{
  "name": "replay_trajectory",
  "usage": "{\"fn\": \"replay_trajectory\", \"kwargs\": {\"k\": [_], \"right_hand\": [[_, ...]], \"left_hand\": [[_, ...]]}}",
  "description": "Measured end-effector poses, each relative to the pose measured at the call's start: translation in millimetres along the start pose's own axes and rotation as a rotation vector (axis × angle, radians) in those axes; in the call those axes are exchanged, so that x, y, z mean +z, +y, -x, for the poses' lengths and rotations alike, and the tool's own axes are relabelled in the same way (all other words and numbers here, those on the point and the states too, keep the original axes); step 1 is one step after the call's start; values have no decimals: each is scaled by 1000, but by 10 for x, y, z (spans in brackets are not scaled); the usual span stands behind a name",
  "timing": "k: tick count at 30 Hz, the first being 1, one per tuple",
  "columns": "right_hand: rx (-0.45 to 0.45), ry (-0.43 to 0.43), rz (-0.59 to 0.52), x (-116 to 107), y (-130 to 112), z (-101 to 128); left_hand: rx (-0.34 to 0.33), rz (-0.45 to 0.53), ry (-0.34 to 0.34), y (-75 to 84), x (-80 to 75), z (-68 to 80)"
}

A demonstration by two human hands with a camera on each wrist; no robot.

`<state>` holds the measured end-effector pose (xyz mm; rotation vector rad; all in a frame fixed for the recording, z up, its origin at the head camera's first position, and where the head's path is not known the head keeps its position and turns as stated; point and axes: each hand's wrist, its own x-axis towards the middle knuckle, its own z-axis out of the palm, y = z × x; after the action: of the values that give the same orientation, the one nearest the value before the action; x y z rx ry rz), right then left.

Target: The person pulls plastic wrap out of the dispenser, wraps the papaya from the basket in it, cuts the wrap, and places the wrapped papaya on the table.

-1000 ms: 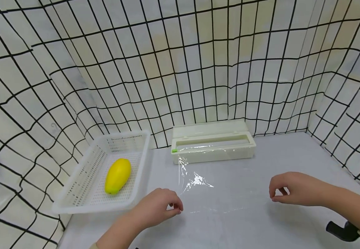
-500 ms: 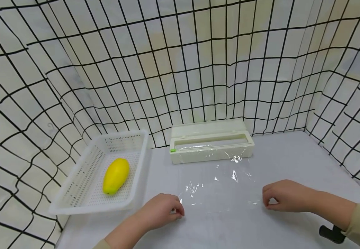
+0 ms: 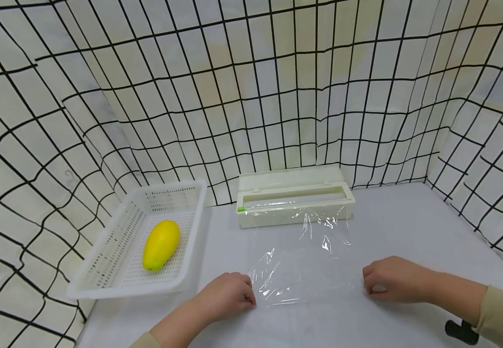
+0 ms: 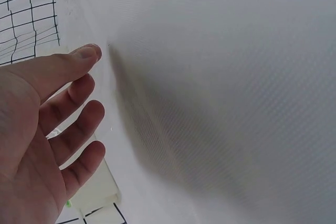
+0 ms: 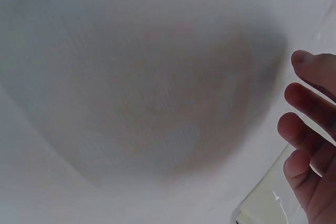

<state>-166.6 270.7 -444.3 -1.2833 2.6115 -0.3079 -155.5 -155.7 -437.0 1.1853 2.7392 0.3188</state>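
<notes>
Film: a clear, crinkled sheet of plastic cling film lies drawn out on the white tabletop, running from the dispenser toward the person, between the two hands.

Long axis: the sheet's near edge runs left to right, from the fingertips of one hand across to those of the other; its length runs away from the fingers toward the box behind.

Left hand: the left hand sits at the near left corner of the film, knuckles up and fingers curled down to the table. In the left wrist view the fingers look loosely spread with the film edge at the thumb tip; whether they pinch the film I cannot tell.

Right hand: the right hand rests just past the near right corner, fingers bent downward. The right wrist view shows only relaxed fingertips over blurred tabletop, so a grip cannot be told.

Nearer hand: the left hand is touching or just beside the film edge; the right stands slightly off it.

Dispenser: a long cream plastic cling-film cutter box lies crosswise beyond the fingers, lid tipped back, the film issuing from its slot.

Basket: a white perforated plastic basket sits to the left of the left hand, holding one yellow mango, lying lengthwise.

Backdrop: white cloth with a black grid surrounds the table.
</notes>
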Motion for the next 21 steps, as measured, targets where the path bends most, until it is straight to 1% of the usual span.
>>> {"fn": "replay_trajectory", "kwargs": {"k": [5,8,12,15,17,21], "right_hand": [[-61,26,32,70,2,25],[-110,56,76,108,5,52],[-199,128,129,128,2,112],[-255,190,141,131,-6,169],[-269,229,150,135,-14,209],[-248,237,147,140,-19,285]], "left_hand": [[-14,-5,-34,3,33,15],[-46,15,-54,1,49,44],[-107,69,-67,7,44,91],[-132,98,-62,22,25,121],[-138,111,-60,28,17,139],[-157,120,-67,30,9,184]]}}
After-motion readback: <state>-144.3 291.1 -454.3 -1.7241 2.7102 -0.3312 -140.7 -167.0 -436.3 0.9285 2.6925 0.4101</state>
